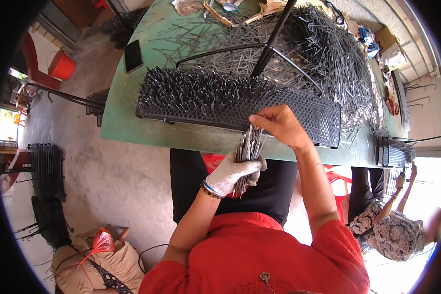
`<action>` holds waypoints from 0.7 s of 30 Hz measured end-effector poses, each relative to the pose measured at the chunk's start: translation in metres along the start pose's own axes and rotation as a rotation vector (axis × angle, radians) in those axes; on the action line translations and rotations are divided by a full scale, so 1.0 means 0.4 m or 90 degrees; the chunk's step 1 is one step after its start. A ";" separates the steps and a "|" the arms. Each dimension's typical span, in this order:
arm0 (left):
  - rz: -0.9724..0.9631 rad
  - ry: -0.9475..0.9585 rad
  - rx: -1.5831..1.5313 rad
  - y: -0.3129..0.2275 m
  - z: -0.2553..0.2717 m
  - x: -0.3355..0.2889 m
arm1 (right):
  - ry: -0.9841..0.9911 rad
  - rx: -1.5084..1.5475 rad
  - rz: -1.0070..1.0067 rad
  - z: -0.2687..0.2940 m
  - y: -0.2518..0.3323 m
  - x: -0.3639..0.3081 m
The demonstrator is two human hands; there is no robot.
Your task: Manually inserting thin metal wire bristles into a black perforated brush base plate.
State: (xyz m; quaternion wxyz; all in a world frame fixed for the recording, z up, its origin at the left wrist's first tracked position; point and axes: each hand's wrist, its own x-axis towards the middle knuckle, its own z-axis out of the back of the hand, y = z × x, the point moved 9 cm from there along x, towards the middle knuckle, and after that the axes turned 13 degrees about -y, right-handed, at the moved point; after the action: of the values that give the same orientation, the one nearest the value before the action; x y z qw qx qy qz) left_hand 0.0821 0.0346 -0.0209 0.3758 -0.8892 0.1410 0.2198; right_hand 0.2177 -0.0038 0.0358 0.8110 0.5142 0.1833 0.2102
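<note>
My left hand [226, 175], in a pale work glove, is closed round a bundle of thin metal strips [250, 147] held upright at the table's near edge. Just above it, my bare right hand [281, 125] pinches with thumb and forefinger at the top of a strip; the exact grip is partly hidden. Behind both hands lies a long black perforated rack [308, 115]. Dark strips [191, 90] stand densely packed in its left and middle holes, while the holes at its right end show bare. A black rod frame [267, 49] rises from the rack.
A large heap of loose strips [323, 54] covers the far right of the green table [132, 110]. A phone [133, 56] lies at its left edge. Black racks [46, 171] and a red bucket [61, 65] stand at left. Another person [392, 230] works at right by a similar rack [396, 152].
</note>
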 end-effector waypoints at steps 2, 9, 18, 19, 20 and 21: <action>-0.003 -0.004 0.001 0.002 -0.001 0.005 | -0.058 -0.026 0.057 0.008 0.008 0.003; 0.021 -0.014 -0.033 0.009 0.005 0.005 | -0.380 -0.038 0.136 0.140 0.067 0.011; 0.042 -0.007 -0.050 0.033 0.015 0.020 | -0.518 -0.216 0.446 0.127 0.160 0.018; 0.041 -0.008 -0.051 0.031 0.017 0.020 | -0.511 -0.257 0.476 0.112 0.165 0.018; 0.046 -0.011 -0.063 0.029 0.017 0.018 | -0.498 -0.259 0.479 0.104 0.163 0.021; 0.052 -0.014 -0.076 0.028 0.017 0.016 | -0.498 -0.258 0.479 0.098 0.162 0.023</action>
State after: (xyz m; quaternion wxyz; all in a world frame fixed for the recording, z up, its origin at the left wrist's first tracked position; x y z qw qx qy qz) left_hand 0.0811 0.0317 -0.0350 0.3148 -0.9009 0.1593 0.2529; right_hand 0.2356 -0.0039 0.1099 0.7701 0.4179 -0.3694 0.3095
